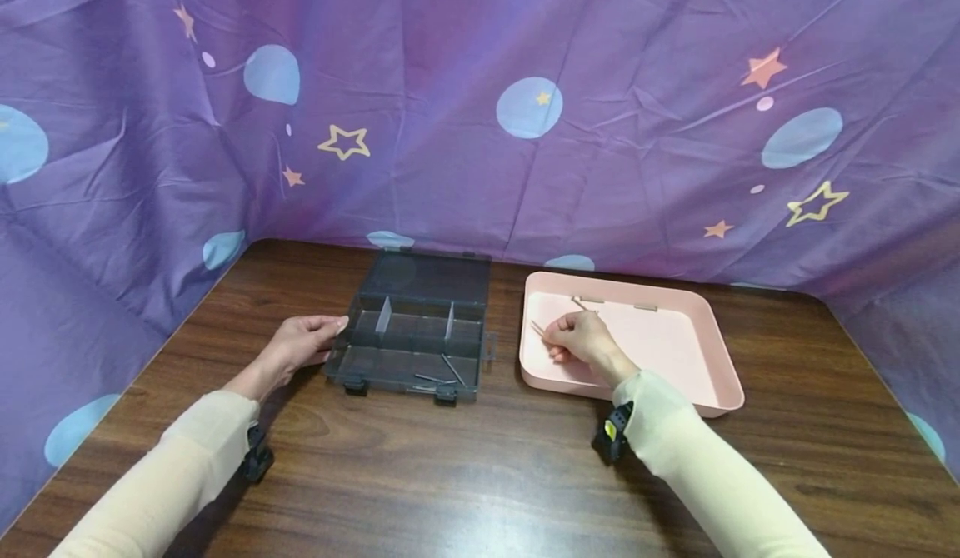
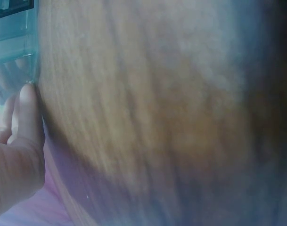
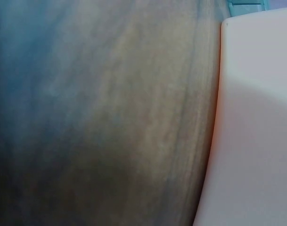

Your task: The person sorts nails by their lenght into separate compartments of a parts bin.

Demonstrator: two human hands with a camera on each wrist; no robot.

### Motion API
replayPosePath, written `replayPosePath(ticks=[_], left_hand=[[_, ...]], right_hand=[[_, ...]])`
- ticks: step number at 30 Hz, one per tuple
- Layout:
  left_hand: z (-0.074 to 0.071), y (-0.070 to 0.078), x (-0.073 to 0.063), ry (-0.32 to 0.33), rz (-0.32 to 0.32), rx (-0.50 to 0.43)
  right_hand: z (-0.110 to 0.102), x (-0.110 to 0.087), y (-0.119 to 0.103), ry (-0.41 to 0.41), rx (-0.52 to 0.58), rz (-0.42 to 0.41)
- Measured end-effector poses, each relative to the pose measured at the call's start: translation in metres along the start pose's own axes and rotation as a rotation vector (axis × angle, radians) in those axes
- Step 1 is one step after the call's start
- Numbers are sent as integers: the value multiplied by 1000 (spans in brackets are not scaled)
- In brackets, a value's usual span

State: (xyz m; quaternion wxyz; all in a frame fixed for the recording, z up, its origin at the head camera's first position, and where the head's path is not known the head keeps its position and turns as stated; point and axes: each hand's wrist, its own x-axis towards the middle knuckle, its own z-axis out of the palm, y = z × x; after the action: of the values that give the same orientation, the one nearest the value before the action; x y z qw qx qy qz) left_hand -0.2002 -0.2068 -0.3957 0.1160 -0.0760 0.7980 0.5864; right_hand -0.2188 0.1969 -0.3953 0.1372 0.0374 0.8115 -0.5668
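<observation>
Where the right hand pinches it, a rod points diagonally forward-left.

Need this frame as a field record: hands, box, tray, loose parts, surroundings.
left hand: touching the left edge of the box
right hand: pinching a thin rod over the tray
box state: dark, see-through, lid open; two dividers in far row
box contents: slim rods in near compartment, toward the right
tray state: pink, right of the box
tray contents: small rods near far wall
surface: brown wood-grain table
backdrop: purple patterned cloth
</observation>
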Motion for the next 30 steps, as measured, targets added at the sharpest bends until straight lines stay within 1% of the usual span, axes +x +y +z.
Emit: replayPosePath(ticks=[8,15,23,30], left_hand=[[0,1,0,2,-7,-2],[0,0,0,0,0,1],[1,1,0,-2,-6,8],[0,2,-1,-3,-6,9]], right_hand=[[-1,-1,0,-20,60,13],[-2,-2,0,-25,99,25],[-4,-4,-1,-16,128,12],[-6,-6,-4,7,114,2]])
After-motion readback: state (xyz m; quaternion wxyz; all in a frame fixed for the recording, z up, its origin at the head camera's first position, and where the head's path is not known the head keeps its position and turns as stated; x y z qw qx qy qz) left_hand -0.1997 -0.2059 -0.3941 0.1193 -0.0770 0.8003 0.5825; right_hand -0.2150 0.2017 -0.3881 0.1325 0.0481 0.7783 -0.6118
